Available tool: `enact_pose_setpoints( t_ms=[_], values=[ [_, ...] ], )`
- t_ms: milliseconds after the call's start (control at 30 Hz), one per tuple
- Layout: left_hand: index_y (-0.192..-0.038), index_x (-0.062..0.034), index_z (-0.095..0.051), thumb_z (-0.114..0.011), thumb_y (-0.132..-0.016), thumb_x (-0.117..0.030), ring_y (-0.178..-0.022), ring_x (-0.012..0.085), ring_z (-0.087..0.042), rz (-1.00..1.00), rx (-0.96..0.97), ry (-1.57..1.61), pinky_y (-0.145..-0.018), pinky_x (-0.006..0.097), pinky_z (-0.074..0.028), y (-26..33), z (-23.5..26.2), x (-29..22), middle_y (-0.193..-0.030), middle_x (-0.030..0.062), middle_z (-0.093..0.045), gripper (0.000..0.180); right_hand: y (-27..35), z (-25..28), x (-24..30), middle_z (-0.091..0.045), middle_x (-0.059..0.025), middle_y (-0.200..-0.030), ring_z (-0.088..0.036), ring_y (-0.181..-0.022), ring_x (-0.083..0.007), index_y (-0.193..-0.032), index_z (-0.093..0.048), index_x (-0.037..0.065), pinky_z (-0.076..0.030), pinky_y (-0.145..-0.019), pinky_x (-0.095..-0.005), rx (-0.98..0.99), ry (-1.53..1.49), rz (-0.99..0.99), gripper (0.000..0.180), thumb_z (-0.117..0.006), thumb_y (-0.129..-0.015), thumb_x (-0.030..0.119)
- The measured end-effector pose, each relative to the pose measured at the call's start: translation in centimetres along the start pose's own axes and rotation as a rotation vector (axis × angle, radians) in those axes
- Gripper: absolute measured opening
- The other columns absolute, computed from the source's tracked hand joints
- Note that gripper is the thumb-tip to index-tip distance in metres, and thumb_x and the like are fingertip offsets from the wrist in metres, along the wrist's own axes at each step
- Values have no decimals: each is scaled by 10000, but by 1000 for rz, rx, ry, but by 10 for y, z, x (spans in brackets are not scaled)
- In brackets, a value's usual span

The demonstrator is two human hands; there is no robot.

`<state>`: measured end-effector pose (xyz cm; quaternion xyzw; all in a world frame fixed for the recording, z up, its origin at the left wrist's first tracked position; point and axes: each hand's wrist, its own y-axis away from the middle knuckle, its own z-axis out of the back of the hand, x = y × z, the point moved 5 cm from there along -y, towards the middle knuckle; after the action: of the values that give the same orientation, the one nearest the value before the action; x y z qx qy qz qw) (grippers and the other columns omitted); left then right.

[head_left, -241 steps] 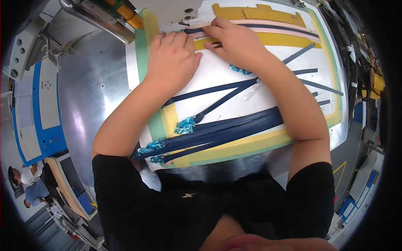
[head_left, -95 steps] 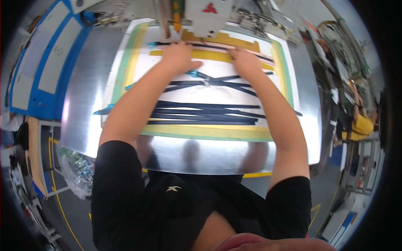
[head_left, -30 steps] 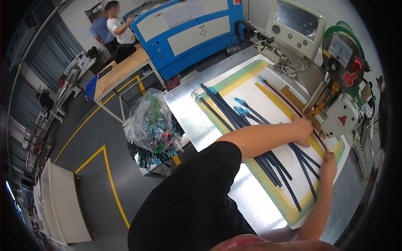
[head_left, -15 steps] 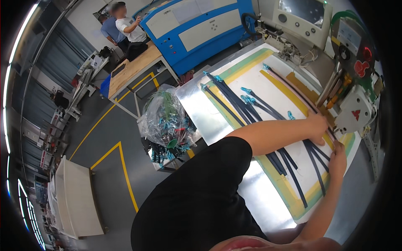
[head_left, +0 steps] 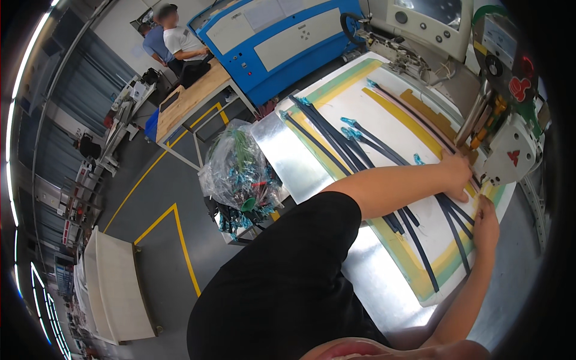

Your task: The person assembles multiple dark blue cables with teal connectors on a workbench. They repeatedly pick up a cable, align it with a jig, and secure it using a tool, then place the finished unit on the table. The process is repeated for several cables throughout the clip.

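Note:
A white board (head_left: 384,234) edged with yellow and green tape lies on a metal table. Several long dark strips (head_left: 336,135) with blue-wrapped ends are spread across it. One long strip (head_left: 414,117) runs beside a yellow bar toward the white head of a sewing machine (head_left: 513,157). My left hand (head_left: 456,175) lies over the lower part of this strip, fingers extended and pressing down. Close to the strip's near end is my right hand (head_left: 486,222), its fingertips drawn together below the machine head. Whatever is between them is too small to make out.
A control panel with a screen (head_left: 429,18) stands behind the board. To the left, a clear plastic bag (head_left: 240,174) sits on a pile of blue-ended strips. Farther back are a blue machine (head_left: 276,48), a wooden-topped table (head_left: 195,93) and two people (head_left: 180,39).
The view has shifted slightly. My right hand's fingers have straightened a little near the strip's end, while my left hand stays on the strip. A background person has lowered an arm.

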<state>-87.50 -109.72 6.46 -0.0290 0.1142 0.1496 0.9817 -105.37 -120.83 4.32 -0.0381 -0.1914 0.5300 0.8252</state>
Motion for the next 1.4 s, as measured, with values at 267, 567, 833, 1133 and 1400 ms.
enact_pose_setpoints(
  t_ms=[267,567,833,1133,1400],
  values=[
    [-1346,-140,-729,-778,-767,-620,-1368,417,-521,22,47,6,-1064,782,-363,1,0,-2,-1443,212,-569,754,-3,-2,9,-604,-61,-1421,-686,-1105,-335,-1486,-568,202,-573,-875,-434,21,46,-42,555,-538,-955,43],
    [-1365,-139,-716,-766,-772,-619,-1365,400,-532,14,54,-17,-1059,770,-376,2,0,2,-1434,196,-582,765,-22,-10,14,-587,-124,-1326,-689,-1038,-385,-1470,-578,187,-575,-828,-487,71,93,-46,560,-532,-930,44],
    [-1384,-130,-681,-682,-881,-614,-1367,341,-557,-83,35,15,-1064,556,-477,12,-8,72,-1412,164,-616,698,-34,-13,15,-584,-151,-1378,-670,-1093,-423,-1444,-581,124,-562,-886,-508,112,194,-129,522,-532,-935,24],
    [-1327,-105,-722,-615,-955,-601,-1328,365,-601,159,25,-118,-1068,550,-467,47,55,217,-1385,153,-657,629,-26,-7,10,-589,-140,-1399,-663,-1126,-415,-1444,-601,115,-559,-925,-497,108,202,-197,496,-508,-964,27],
    [-1256,-103,-755,-630,-954,-580,-1264,343,-626,186,-34,-248,-1055,528,-463,63,75,265,-1308,139,-695,578,-26,-12,9,-589,-145,-1388,-669,-1110,-418,-1451,-597,115,-563,-925,-488,78,205,-198,480,-514,-984,43]
  ],
)
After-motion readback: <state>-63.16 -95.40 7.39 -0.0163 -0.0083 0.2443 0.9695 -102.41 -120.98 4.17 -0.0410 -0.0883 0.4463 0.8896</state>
